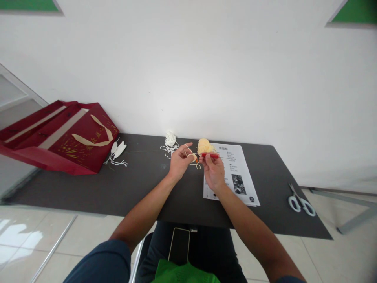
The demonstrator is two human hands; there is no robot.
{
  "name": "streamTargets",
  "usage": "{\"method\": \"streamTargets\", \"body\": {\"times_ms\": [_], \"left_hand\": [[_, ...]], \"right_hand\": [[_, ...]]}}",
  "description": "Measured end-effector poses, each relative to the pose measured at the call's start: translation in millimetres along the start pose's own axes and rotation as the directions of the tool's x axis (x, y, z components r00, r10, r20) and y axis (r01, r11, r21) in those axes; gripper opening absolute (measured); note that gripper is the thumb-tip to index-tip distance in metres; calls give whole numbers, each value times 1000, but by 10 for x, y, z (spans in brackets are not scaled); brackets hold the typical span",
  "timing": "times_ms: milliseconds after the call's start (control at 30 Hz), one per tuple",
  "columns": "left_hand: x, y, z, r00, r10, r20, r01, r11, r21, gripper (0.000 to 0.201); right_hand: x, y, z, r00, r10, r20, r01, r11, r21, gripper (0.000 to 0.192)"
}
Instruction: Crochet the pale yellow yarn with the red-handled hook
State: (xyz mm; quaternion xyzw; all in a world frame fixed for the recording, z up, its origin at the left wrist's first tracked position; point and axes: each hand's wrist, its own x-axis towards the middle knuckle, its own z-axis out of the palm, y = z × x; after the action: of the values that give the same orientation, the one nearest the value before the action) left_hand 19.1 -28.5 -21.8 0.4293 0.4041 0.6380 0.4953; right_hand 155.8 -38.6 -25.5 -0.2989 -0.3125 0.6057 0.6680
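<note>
My right hand (213, 169) grips a red-handled crochet hook (210, 155), held level over the dark table (123, 188). My left hand (179, 161) pinches a strand of pale yellow yarn (194, 162) looped at the hook's tip, with a small orange bit between the two hands. A ball of the same yellow yarn (204, 146) lies just behind my hands on the top of a printed sheet (240, 173).
A small tangle of white yarn (170, 140) lies at the table's back edge. A dark red gift bag (63, 137) lies flat at the left with white crocheted pieces (118, 151) beside it. Scissors (301, 201) rest at the right end. A phone (179, 245) sits on my lap.
</note>
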Motion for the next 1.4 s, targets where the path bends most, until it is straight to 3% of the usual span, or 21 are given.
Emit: {"method": "streamTargets", "body": {"times_ms": [333, 833, 1100, 1400], "left_hand": [[0, 17, -3, 999, 21, -39, -18, 998, 59, 51], [-29, 37, 8, 991, 99, -89, -85, 985, 149, 45], [-59, 60, 35, 977, 119, -178, -82, 976, 202, 37], [-38, 36, 51, 964, 62, -257, -43, 996, 79, 42]], "right_hand": [[20, -24, -52, 982, -185, 33, 187, 977, -105, 16], [-69, -53, -21, 969, -246, 22, 244, 939, -243, 14], [-158, -15, -32, 959, -280, 30, 274, 902, -333, 10], [-177, -14, -78, 954, -255, 159, 299, 858, -418, 12]]}}
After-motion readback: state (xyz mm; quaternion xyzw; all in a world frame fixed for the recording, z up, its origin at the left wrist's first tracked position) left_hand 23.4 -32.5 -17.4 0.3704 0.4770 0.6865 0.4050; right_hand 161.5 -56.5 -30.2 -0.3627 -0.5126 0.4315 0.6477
